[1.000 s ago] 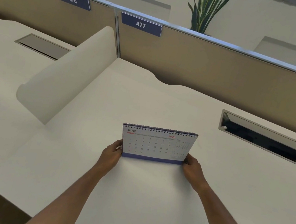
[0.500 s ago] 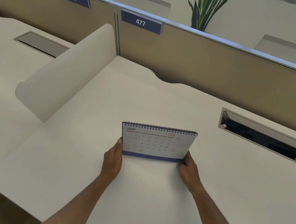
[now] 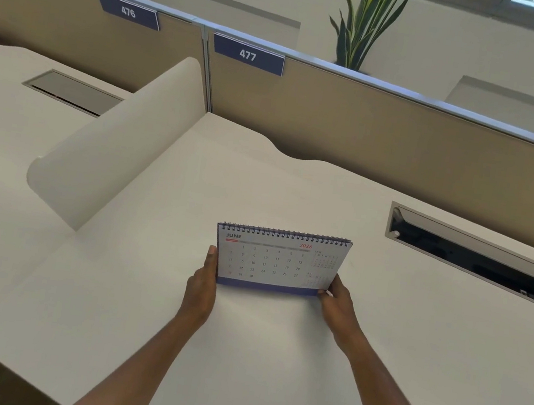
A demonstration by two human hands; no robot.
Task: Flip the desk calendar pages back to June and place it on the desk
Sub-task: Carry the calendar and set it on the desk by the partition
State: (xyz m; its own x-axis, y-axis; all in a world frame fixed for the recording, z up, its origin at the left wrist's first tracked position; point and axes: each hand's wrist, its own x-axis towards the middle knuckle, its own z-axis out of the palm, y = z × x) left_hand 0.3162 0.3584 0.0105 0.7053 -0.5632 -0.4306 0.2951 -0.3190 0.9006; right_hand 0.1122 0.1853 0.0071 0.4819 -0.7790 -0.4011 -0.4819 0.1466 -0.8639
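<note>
A spiral-bound desk calendar stands upright on the white desk, its front page reading JUNE 2026, with a blue strip along the bottom. My left hand lies flat against its left edge, thumb along the side. My right hand holds the lower right corner, fingertips on the blue strip. The calendar's base touches the desk surface.
A curved white divider rises at the left. A beige partition with labels 476 and 477 runs along the back. An open cable slot lies in the desk at the right. Plants stand behind the partition.
The calendar has stayed in place showing June. My left hand has turned from cupping the left corner to lying flat along the edge. The right hand barely moved.
</note>
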